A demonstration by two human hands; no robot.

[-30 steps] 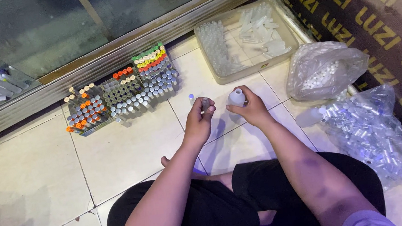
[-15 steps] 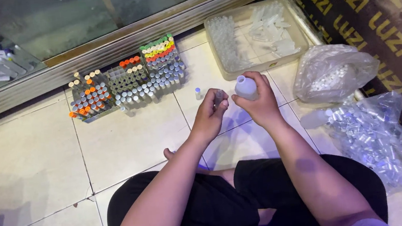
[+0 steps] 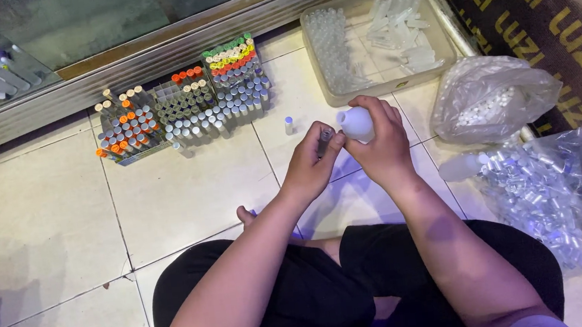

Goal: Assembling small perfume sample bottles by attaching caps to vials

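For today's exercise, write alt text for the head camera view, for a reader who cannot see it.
A seated person's left hand holds a small dark vial up to a white squeeze bottle in the right hand, over a tiled floor. Ahead stand racks of capped vials and a tray; bags lie to the right.

A shop floor: pale tiles (image 3: 44, 211) below a glass display counter (image 3: 74, 20), with racks of small vials (image 3: 184, 102).

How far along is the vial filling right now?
Done, by the look of it: rows of capped vials in the rack and one small capped vial standing alone on the floor tile. In hand: the left hand holds a thin vial to the white squeeze bottle in the right hand. Left: empty vials in the tray and bag.
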